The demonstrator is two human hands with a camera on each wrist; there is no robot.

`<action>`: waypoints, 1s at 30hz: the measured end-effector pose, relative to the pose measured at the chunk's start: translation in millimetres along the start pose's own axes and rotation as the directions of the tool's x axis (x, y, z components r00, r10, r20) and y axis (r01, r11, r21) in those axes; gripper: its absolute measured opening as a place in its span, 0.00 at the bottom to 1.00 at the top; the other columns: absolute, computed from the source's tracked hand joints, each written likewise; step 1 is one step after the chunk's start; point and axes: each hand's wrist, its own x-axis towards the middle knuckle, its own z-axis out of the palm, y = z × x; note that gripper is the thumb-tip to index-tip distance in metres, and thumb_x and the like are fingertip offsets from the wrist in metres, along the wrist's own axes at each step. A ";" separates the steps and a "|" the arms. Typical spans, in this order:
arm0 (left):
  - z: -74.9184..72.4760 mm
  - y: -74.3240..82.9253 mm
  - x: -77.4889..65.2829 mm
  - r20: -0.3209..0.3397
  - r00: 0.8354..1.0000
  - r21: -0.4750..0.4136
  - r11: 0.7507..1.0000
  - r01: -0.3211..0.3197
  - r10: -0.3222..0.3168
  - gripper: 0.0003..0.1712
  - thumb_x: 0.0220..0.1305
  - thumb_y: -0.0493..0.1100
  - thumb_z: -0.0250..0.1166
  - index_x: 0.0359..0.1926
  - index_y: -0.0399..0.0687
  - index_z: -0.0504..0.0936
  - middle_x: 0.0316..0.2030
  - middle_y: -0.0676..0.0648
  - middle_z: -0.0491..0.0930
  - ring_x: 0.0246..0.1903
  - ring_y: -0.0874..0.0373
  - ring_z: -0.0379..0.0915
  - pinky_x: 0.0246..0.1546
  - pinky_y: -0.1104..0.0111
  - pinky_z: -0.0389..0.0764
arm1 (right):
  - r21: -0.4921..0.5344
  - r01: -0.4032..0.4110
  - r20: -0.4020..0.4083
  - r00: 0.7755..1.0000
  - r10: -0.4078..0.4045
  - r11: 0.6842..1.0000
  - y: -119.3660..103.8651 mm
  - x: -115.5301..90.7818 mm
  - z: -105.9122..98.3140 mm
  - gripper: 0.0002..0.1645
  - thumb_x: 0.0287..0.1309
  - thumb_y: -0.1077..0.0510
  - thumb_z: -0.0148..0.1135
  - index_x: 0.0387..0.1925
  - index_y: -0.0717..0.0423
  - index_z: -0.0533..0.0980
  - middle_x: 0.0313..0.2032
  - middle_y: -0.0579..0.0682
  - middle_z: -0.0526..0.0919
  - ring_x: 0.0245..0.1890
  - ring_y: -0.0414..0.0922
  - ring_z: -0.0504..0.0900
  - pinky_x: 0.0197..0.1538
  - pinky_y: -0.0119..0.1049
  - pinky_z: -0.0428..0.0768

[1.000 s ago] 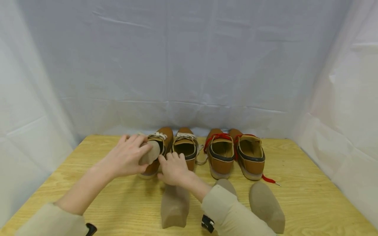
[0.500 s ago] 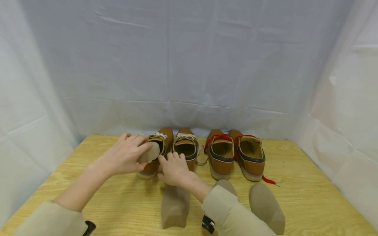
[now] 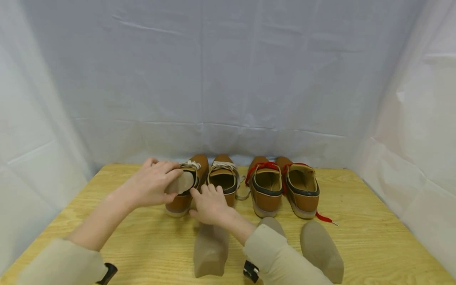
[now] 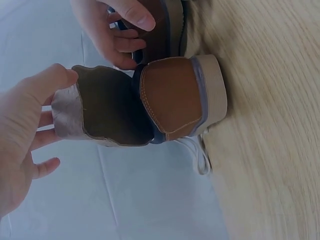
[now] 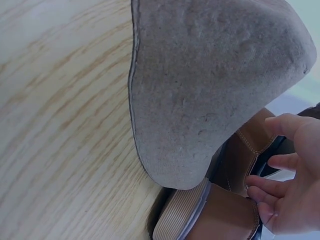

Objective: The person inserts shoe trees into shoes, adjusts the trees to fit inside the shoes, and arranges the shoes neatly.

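A hollow grey-brown moulded-pulp shoe insert [image 3: 180, 183] is in my left hand [image 3: 153, 184], at the collar of the leftmost brown shoe [image 3: 179, 206]. In the left wrist view my thumb lies on the rim of the insert [image 4: 68, 114], with fingers behind it. Its far end is hidden against the shoe [image 4: 170, 95]. My right hand [image 3: 210, 204] lies over the heel of the second white-laced shoe [image 3: 223, 166]. In the right wrist view, loosely bent fingers [image 5: 270, 187] rest at a shoe collar, holding nothing.
Two brown shoes with red laces, one [image 3: 268, 202] beside the other [image 3: 305, 202], stand to the right. Loose inserts lie in front: one [image 3: 211, 253] below my right hand, another [image 3: 272, 223] partly under my sleeve, a third [image 3: 322, 249] farther right. White sheeting [image 3: 228, 79] surrounds the wooden table [image 3: 142, 245].
My left hand has risen slightly with the insert, which has shifted a little at the shoe collar. My right hand and the other shoes have stayed in place.
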 end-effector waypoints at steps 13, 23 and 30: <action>8.8 3.3 3.3 -0.031 0.999 0.064 0.998 -0.012 0.014 0.29 0.40 0.48 0.74 0.43 0.36 0.80 0.45 0.37 0.77 0.43 0.44 0.74 0.42 0.49 0.69 | -0.005 0.001 -0.004 1.000 -0.001 1.000 -0.7 1.8 0.9 0.35 0.60 0.38 0.54 0.66 0.44 0.62 0.54 0.51 0.73 0.49 0.48 0.69 0.45 0.41 0.65; 12.2 6.5 11.7 -0.015 0.999 0.169 0.985 -0.032 0.035 0.29 0.39 0.50 0.73 0.41 0.35 0.81 0.42 0.37 0.78 0.38 0.45 0.75 0.39 0.52 0.68 | -0.008 -0.005 0.000 1.000 0.005 1.000 -1.4 2.6 -0.2 0.35 0.60 0.37 0.55 0.66 0.43 0.62 0.54 0.51 0.73 0.49 0.48 0.70 0.47 0.43 0.66; 14.6 5.9 15.5 0.013 1.000 0.174 0.985 -0.013 0.011 0.29 0.39 0.50 0.74 0.41 0.35 0.81 0.42 0.37 0.79 0.38 0.45 0.75 0.38 0.53 0.68 | 0.009 -0.015 0.019 1.000 0.015 1.000 -1.9 3.0 -0.8 0.36 0.60 0.38 0.55 0.67 0.43 0.62 0.55 0.52 0.72 0.52 0.49 0.69 0.51 0.46 0.66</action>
